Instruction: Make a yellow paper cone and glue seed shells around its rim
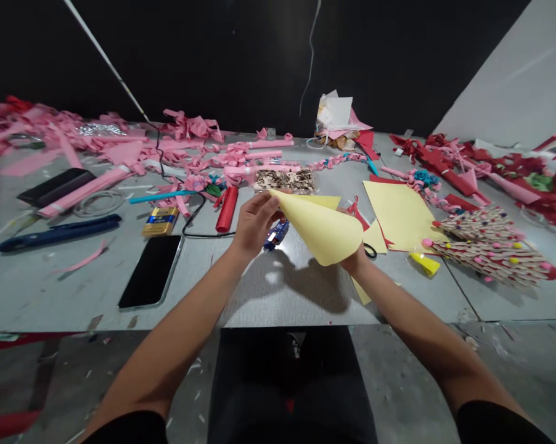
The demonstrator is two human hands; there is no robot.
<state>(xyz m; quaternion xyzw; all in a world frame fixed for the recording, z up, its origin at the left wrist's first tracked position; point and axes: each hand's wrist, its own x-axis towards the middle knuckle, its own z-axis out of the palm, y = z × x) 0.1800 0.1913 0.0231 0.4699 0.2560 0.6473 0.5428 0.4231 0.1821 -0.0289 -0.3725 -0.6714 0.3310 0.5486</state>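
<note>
A sheet of yellow paper [324, 233], curled into a loose cone, is held above the table between my two hands. My left hand [258, 221] pinches the pointed end of the paper at its upper left. Behind the wide end is my right hand [354, 259]; the paper covers most of it, and its fingers are hidden. Under the paper's left side lies a blue tool [277, 235], partly covered. Beside my right wrist show the black handle loop of scissors [370, 250] and yellow paper offcuts [375, 237].
A phone [151, 271], a yellow-and-blue packet [160, 221] and a red roll [227, 209] lie to the left. On the right are flat yellow sheets [398, 213] and decorated tree-shaped pieces [495, 256]. Pink paper strips [190, 126] heap along the back near a dark wall [241, 55].
</note>
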